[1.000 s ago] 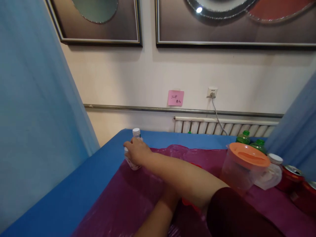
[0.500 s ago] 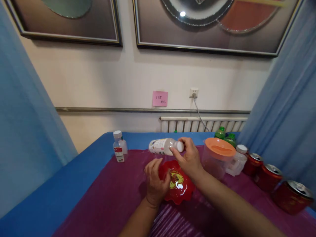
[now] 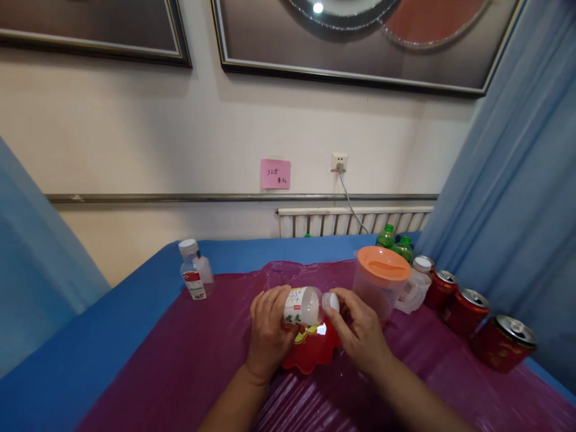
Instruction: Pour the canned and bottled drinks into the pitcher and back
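Observation:
A clear plastic bottle [image 3: 308,306] with a white printed label lies sideways in the air over a red scalloped plate [image 3: 311,357]. Its base end is wrapped by my left hand [image 3: 268,327], which is closed around the label. At the other end, my right hand [image 3: 360,324] pinches the white bottle cap [image 3: 330,302] between thumb and fingers. The cap sits at the bottle's mouth; whether it is tight or loose I cannot tell. The plate shines and has a yellow pattern, partly hidden behind the bottle and hands.
A clear pitcher with an orange lid [image 3: 383,263] stands right of my hands. Beyond it are green bottles [image 3: 386,236], a white-capped clear jug [image 3: 414,284] and several red cans [image 3: 503,343]. Clear bottles [image 3: 193,270] stand at the left on the purple sheet [image 3: 180,354].
My left hand has risen and closed around the bottle's body. The bottle has come lower and nearer, with my right hand staying at its cap. The camera view has shifted right.

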Available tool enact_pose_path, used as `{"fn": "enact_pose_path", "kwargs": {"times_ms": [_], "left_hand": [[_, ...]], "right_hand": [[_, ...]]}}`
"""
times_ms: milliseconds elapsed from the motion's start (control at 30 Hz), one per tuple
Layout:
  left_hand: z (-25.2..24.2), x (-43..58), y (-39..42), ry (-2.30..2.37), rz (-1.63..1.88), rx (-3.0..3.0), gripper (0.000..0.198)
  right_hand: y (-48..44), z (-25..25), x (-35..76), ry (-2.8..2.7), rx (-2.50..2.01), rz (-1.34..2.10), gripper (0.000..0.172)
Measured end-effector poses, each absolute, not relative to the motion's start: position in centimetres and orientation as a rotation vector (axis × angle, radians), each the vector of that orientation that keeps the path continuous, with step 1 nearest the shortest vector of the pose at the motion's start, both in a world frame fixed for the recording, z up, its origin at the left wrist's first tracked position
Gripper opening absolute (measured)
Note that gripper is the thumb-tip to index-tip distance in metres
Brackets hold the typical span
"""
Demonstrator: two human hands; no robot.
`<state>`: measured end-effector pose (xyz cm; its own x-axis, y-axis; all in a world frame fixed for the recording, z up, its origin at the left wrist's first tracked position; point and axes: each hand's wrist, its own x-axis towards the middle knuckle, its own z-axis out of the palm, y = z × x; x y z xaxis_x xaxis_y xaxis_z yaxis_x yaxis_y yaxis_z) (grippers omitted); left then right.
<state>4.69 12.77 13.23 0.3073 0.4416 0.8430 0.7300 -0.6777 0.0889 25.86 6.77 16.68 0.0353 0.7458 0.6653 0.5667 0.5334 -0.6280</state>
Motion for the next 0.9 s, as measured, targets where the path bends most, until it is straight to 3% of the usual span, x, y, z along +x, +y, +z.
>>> {"fn": "enact_pose_path", "kwargs": {"times_ms": [167, 467, 667, 900], "left_hand": [[13.5, 4.7, 12.8, -1.013, -1.273, -2.449, 0.055], [12.9, 4.9, 13.0, -1.032, -1.282, -2.516, 0.06], [12.9, 5.1, 12.8, -1.078, -1.205, -2.569, 0.064], [13.2, 5.4, 12.5, -1.109, -1.138, -2.688, 0.071]], "right_hand": [[6.9, 17.0, 27.7, -1.808, -1.087, 0.089, 0.02], [6.4, 19.0, 29.8, -2.036, -1.018, 0.158, 0.057], [6.6, 18.7, 30.0, -2.046, -1.145, 0.122, 0.038], [5.5, 18.4, 31.3, -2.134, -1.023, 0.073, 0.046]]}}
